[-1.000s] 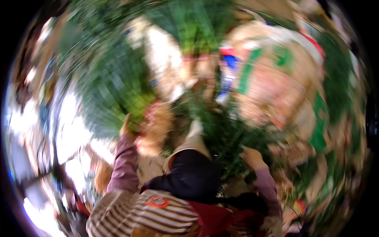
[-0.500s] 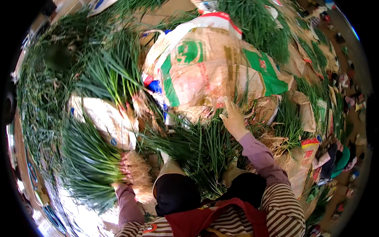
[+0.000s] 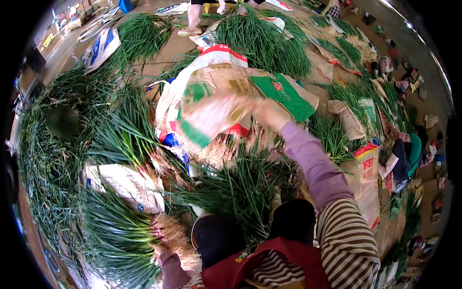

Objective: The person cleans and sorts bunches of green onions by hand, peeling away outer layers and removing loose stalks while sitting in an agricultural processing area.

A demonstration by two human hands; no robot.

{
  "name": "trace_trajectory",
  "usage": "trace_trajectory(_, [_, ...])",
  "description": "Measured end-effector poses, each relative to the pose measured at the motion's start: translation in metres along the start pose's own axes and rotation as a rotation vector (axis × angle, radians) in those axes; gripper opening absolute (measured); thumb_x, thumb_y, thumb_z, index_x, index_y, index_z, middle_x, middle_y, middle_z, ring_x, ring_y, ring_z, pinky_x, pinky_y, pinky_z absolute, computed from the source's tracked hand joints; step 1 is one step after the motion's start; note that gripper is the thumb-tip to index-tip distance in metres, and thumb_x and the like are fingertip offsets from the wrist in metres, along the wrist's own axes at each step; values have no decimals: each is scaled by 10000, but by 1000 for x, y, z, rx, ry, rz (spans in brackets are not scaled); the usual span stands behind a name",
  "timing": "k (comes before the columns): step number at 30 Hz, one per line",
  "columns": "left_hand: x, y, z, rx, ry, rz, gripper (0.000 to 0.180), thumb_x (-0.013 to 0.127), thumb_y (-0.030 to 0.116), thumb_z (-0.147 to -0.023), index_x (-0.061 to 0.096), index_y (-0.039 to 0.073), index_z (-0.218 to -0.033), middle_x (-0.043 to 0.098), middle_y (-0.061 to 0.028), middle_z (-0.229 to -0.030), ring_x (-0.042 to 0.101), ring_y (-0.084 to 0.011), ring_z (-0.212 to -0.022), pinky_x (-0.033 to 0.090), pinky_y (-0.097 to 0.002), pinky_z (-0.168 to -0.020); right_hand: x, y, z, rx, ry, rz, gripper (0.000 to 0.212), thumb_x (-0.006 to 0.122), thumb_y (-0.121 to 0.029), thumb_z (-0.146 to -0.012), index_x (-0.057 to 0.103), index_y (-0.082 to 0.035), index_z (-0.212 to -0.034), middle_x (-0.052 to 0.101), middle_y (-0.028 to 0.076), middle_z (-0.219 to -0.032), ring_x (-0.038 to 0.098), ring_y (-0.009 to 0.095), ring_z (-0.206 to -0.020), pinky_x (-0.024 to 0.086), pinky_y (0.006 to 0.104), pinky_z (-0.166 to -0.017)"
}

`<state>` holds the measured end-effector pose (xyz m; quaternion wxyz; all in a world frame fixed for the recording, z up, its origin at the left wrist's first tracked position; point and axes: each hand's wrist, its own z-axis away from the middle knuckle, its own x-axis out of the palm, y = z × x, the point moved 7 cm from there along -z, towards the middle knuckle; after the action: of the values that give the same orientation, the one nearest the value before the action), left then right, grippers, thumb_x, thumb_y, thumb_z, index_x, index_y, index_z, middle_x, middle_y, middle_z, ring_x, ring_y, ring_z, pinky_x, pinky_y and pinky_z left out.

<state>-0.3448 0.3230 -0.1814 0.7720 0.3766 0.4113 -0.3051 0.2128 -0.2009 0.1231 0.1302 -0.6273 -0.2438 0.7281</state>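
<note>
My left hand (image 3: pixel 156 249) grips a thick bunch of spring onions (image 3: pixel 120 231) at lower left, near where the reddish stems meet the pale roots; its fingers are partly hidden by leaves. My right hand (image 3: pixel 269 114) is closed on the near edge of a woven plastic sack (image 3: pixel 288 96) in white, green and red, pulling it up and back; hand and sack flap are smeared by motion. Under the lifted edge, a heap of pale-rooted spring onions (image 3: pixel 216 154) shows. Loose green leaves (image 3: pixel 240 185) lie between that heap and my knees.
A smaller bunch of spring onions (image 3: pixel 139 144) lies left of the sack, above a flat white sack (image 3: pixel 125 185). Cut leaves (image 3: pixel 53 159) pile along the left. Another person's boot (image 3: pixel 193 24) stands at the back beside a leafy heap (image 3: pixel 262 41). An upright sack (image 3: pixel 366 180) stands at right.
My right hand has taken hold of the sack's near edge and lifted it back, baring the roots beneath. My left hand stays at its bunch. The view has tilted up, showing the other person's legs.
</note>
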Motion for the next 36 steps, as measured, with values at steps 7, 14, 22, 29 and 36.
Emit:
trace_trajectory(7, [-27, 18, 13, -53, 107, -269, 1332, 270, 944, -572, 86, -68, -1419, 151, -295, -1460, 213, -422, -1348, 147, -541, -1096, -363, 222, 89, 137, 871, -673, 276, 432, -186, -937, 579, -5, -1084, 614, 85, -919, 572, 185, -725, 481, 310, -638])
trace_trajectory(14, [4, -42, -22, 60, -9, -6, 1268, 446, 881, -585, 134, -8, -1433, 248, -263, -1430, 241, -421, -1326, 224, -504, -1073, -558, 358, 627, 282, 1508, -459, 347, 466, -209, -905, 549, -74, -1214, 563, 142, -1178, 565, 215, -1025, 492, 353, -782])
trace_trajectory(22, [18, 19, -75, 684, 19, -51, 833, 558, 605, -731, 388, -7, -1270, 460, -205, -1230, 431, -349, -1131, 353, -445, -951, -166, 278, 933, 1490, 796, 466, 444, 427, -193, -919, 401, -94, -1352, 517, 110, -1278, 515, 289, -1132, 450, 405, -880])
trace_trajectory(29, [53, 130, 81, 393, -847, 684, 481, 635, 4, -785, 449, 38, -1228, 595, -109, -815, 525, -180, -597, 435, -283, -466, 107, 289, 777, 1219, -69, 28, 393, 443, -222, -924, 453, -70, -1286, 554, 135, -1207, 547, 290, -1066, 464, 389, -831])
trace_trajectory(36, [20, 158, 135, 670, -961, 866, 396, 620, -55, -743, 549, 27, -1123, 565, -53, -988, 501, -169, -898, 402, -301, -828, 136, 290, 583, 839, -382, 80, 360, 460, -251, -929, 505, -46, -1221, 591, 160, -1137, 579, 291, -1001, 478, 373, -782])
